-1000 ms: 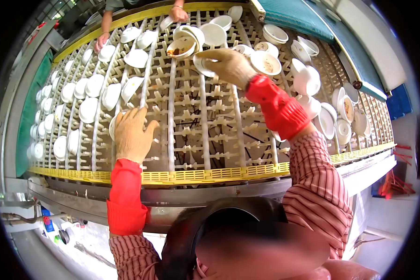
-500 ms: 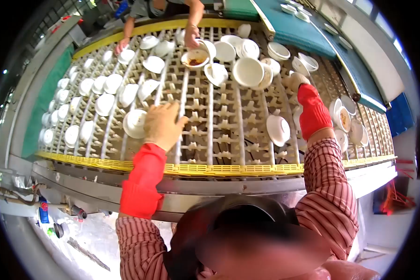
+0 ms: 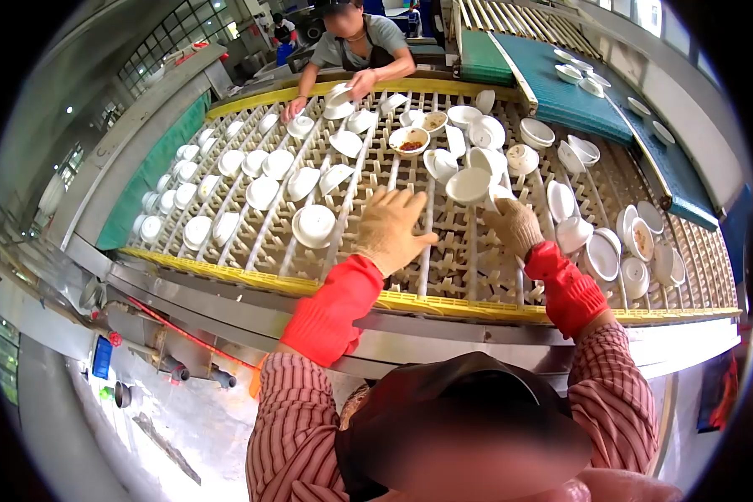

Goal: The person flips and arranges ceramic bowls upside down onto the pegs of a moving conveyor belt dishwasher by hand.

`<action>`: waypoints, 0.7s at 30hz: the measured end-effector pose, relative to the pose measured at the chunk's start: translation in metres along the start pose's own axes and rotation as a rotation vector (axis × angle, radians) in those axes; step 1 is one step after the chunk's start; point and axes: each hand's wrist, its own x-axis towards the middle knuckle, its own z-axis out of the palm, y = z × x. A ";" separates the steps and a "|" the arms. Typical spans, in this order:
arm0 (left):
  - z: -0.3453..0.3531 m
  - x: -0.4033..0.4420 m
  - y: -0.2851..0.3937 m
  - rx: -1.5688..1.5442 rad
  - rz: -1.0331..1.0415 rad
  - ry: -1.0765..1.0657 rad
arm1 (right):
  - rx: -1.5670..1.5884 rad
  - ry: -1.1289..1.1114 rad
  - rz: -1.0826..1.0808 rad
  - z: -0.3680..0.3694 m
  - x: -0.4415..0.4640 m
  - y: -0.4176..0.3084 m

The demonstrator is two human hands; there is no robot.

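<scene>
My left hand (image 3: 393,228), in a tan glove with a red cuff, is spread over the pegged rack (image 3: 376,289) and holds nothing. To its left an upturned white bowl (image 3: 314,226) rests on the pegs. My right hand (image 3: 513,226), gloved alike, has its fingers curled at the edge of a small white bowl (image 3: 499,197). Just left of that lies a larger white bowl (image 3: 468,186). Farther back, a bowl with reddish-brown food remains (image 3: 409,141) stands upright on the rack.
Across the rack a co-worker (image 3: 368,50) handles white bowls (image 3: 338,101). Many upturned bowls (image 3: 262,193) fill the left side. Stacked, soiled bowls (image 3: 642,238) lie at the right. A green belt (image 3: 552,92) with more bowls runs behind, and a yellow edge (image 3: 226,269) borders the rack.
The view has shifted, showing more of the co-worker. My left hand has left the upturned bowl. My right hand has gone from the far bowls to the right side, then back toward the middle.
</scene>
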 end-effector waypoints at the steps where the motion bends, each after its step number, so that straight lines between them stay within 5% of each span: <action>1: -0.005 0.004 0.009 -0.028 0.054 -0.007 | 0.099 -0.033 0.019 0.006 -0.013 -0.011; 3: -0.008 0.011 0.026 0.046 0.208 0.049 | -0.078 -0.096 -0.223 0.000 -0.033 -0.032; 4: -0.013 0.012 0.037 0.002 0.279 0.060 | 0.126 -0.115 -0.193 -0.008 -0.054 -0.054; 5: -0.012 0.012 0.045 -0.061 0.338 0.093 | -0.007 0.087 -0.780 0.021 -0.039 -0.007; 7: 0.015 0.015 0.045 -0.004 0.497 0.189 | -0.199 0.016 -0.937 -0.008 -0.065 -0.043; 8: 0.016 0.013 0.056 -0.203 0.452 0.130 | 0.123 -0.188 -0.559 -0.008 -0.075 -0.045; 9: 0.022 0.011 0.057 -0.257 0.446 0.062 | 0.088 -0.116 -0.379 -0.018 -0.089 -0.059; 13: 0.025 0.009 0.073 -0.142 0.488 -0.107 | 0.047 0.311 -0.114 -0.029 -0.084 -0.026; 15: 0.061 0.005 0.060 -0.081 0.611 -0.106 | -0.442 0.456 0.058 -0.043 -0.078 -0.006; 17: 0.068 0.003 0.061 -0.099 0.492 -0.174 | -0.671 0.499 0.183 -0.052 -0.072 0.034; 21: 0.066 0.006 0.056 -0.335 0.200 -0.246 | -0.523 0.475 0.598 -0.086 -0.088 0.050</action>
